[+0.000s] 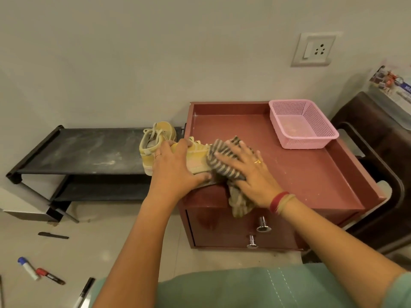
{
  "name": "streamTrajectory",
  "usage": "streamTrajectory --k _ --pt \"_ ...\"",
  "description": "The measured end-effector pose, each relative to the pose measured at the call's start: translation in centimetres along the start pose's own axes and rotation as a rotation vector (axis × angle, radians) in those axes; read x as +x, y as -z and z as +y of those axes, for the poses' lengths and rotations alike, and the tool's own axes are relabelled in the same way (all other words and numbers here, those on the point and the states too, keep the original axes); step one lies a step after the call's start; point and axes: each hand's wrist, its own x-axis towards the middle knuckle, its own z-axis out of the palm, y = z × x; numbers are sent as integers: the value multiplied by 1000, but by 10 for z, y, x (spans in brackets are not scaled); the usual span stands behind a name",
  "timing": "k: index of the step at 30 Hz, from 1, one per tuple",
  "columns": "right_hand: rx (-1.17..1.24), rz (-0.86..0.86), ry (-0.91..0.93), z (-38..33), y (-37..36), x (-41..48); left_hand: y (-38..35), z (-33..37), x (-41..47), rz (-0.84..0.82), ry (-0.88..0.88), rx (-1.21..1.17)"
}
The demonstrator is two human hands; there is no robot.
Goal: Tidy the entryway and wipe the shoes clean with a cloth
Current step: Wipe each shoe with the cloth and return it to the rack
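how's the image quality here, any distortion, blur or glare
Head view: wide-angle distortion bows the shoe rack and the cabinet edges; light is soft and even, shadows faint; small glare on the drawer knobs; the poster at the right edge is blurred; the cloth reads crisp.

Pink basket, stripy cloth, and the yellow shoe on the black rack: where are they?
Pink basket (305,142): head view, its front wall.
Stripy cloth (240,203): head view, the end hanging down.
Yellow shoe on the rack (166,130): head view, its yellow upper.
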Motion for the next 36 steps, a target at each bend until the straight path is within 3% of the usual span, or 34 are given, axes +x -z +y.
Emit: streamTrajectory --k 2,6,9,13,17,20,23,28,30,33,36 --pt "147 60 -174 10 8 3 1 0 0 -11 7 15" --pt "147 15 47 9 0 -2 1 0 0 -21 -5 18" --pt "374 138 -193 18 5 3 2 0 0 -17 12 15" --pt "289 21 -35 19 2 -3 5 4 0 -7 -6 40" --pt "704 183 -391 35 23 -1 14 6 1 -2 -52 124" --pt "924 320 -463 35 33 -2 16 13 3 -68 -9 290" --pt "836 218 -364 18 27 -7 7 29 7 -119 28 457" --pt "129 -8 92 5 -3 -24 -14 39 11 -21 -38 606" --pt "180 13 60 17 -5 -25 -16 36 11 3 -48 596" --pt "486 94 -210 25 -3 -24 -15 36 10 -18 -44 597" --pt "389 31 -5 19 -8 -28 -14 35 13 -24 -33 584"
